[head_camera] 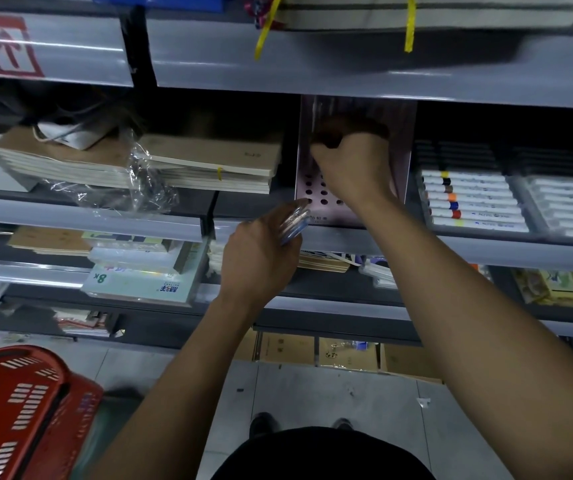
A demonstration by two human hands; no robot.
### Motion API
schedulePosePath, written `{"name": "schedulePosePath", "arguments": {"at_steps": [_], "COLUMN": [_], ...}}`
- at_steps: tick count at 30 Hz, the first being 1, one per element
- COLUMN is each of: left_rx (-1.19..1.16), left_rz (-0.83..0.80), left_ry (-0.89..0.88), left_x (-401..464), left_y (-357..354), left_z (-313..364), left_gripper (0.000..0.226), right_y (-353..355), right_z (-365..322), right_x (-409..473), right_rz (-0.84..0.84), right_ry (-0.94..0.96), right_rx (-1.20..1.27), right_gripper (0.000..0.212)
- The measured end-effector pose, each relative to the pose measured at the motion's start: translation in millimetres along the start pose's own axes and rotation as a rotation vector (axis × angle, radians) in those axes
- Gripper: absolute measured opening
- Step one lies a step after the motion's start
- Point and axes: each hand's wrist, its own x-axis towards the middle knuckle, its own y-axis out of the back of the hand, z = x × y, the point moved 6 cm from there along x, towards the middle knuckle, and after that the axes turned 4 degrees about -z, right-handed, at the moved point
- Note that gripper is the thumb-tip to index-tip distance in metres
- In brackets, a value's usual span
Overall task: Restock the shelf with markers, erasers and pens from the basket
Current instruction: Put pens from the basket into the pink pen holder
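The left hand (257, 261) grips a bundle of pens (293, 223) just before the holed rack (316, 199). The right hand (354, 161), fingers curled, reaches over the rack; its hold is hidden. Blurred pens could slip from the bundle.

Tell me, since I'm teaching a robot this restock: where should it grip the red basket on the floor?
Probably the red basket by its handle bar at top centre, coming from straight above. The slotted walls slope, and the bar looks folded over the opening, though motion blur hides detail.
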Motion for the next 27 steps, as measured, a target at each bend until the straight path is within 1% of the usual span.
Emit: {"name": "schedulePosePath", "arguments": {"at_steps": [2,5,6,7,8,9,12,13,15,18,21,23,25,27], "left_rx": [-0.001,-0.033,-0.081,-0.150,-0.244,-0.375,-0.916,-1.076,-1.258,-1.394,-1.495,-1.549,-1.585,-1.575], "left_rz": [-0.005,-0.033,-0.045,-0.048,-0.050,-0.062,-0.172,-0.211,-0.274,-0.330,-0.329,-0.318,-0.316,-0.320], "left_ry": [0.004,0.032,0.044,0.056,0.076,0.125,0.378,0.426,0.465,0.482,0.519,0.533,0.529,0.533], "left_x": [-1,-1,-1,-1,-2,-2,-7,-9,-10,-9,-7,-7,-7,-8], "left_y": [-1,-2,-2,-2,-2,-3,-10,-12,-14,-16,-15,-13,-11,-9], "left_z": [-3,-3,-1,1,3,3,0,2,5,11,17,22,25,25], "left_gripper": [0.043,0.039,0.035,0.026,0.014,0.008,0.021,0.022,0.020,0.021,0.018,0.025,0.031,0.032], "right_y": [-2,0,1,2,4,5,10,12,16,15,14,14,13,10], "right_z": [0,0,0,0,1,2,5,6,6,5,0,-5,-9,-12], "right_x": [-2,-3,-3,-4,-6,-8,-22,-28,-41,-62,-80,-91,-100,-108], "right_rz": [-0.018,-0.014,-0.013,-0.008,0.002,0.016,0.105,0.140,0.176,0.129,0.084,0.043,-0.038,-0.112], "right_ry": [0.012,0.009,0.012,0.019,0.026,0.030,0.056,0.064,0.086,0.104,0.117,0.158,0.209,0.250], "right_rx": [-0.041,-0.016,-0.010,-0.007,0.001,0.016,0.061,0.082,0.152,0.250,0.322,0.353,0.388,0.387], "right_gripper": [0.018,0.020,0.021,0.023,0.023,0.022,0.017,0.014,0.011,0.013,0.010,0.009,0.005,0.003]}}
